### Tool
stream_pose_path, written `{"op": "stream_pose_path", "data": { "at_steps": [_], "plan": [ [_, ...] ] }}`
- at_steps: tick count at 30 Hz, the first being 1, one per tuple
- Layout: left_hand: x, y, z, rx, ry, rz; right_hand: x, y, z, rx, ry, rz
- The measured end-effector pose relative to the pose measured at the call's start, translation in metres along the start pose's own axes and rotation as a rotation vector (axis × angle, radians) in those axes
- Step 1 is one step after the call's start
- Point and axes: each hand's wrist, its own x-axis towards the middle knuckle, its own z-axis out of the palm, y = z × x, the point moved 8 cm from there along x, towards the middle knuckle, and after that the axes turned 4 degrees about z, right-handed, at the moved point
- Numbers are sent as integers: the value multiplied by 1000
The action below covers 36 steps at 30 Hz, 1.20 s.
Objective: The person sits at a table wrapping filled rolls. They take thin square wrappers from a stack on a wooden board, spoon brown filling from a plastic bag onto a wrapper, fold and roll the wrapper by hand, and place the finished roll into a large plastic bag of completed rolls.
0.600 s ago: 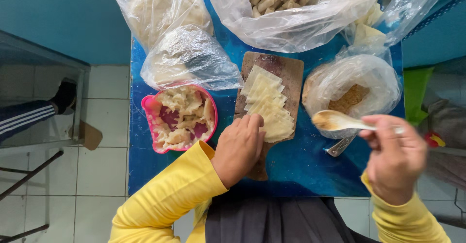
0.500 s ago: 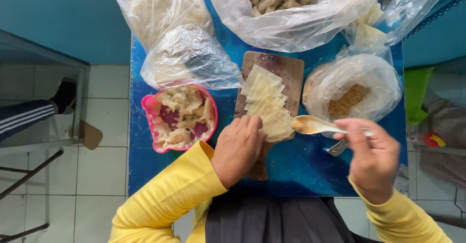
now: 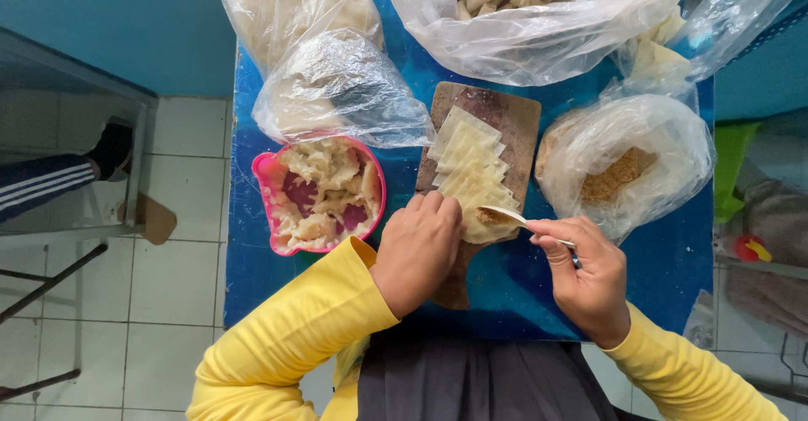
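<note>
A wooden cutting board (image 3: 505,118) lies on the blue table (image 3: 673,270) with a row of overlapping pale dough sheets (image 3: 470,169) on it. My left hand (image 3: 418,248) rests on the near end of the board, fingers pressing the nearest sheet. My right hand (image 3: 585,274) holds a spoon (image 3: 513,217) by its handle; the bowl of the spoon lies tipped on the nearest sheet, where a small lump of brown filling (image 3: 488,216) sits. Both sleeves are yellow.
A pink bowl (image 3: 263,173) of folded dough pieces stands left of the board. A clear bag of brown filling (image 3: 627,164) is to the right. Bags of dough (image 3: 337,93) and finished rolls (image 3: 522,9) lie at the back. A person's leg (image 3: 50,177) shows far left.
My right hand has brought the loaded spoon left from beside the filling bag down onto the nearest sheet, leaving filling there. My left hand has stayed on the board.
</note>
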Motion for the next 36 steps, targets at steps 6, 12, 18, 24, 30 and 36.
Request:
{"op": "stream_pose_path", "data": {
  "at_steps": [6, 12, 18, 24, 30, 36],
  "plan": [
    [-13, -33, -4, -36, 22, 49, 5, -7, 43, -31, 1, -119],
    [-22, -43, 2, -83, -1, 7, 0, -2, 55, -23, -10, -86],
    [-33, -52, -5, -192, 37, -29, -1, 0, 63, 25, -34, -23],
    [-41, -71, -5, -285, -4, -61, 9, 0, 85, 32, -48, -21],
    [-46, -51, -5, -356, -1, -79, -10, 15, 66, 128, -73, 57],
    [-44, -30, -20, -359, 26, -75, -31, 59, -2, 556, 196, 291]
  ]
}}
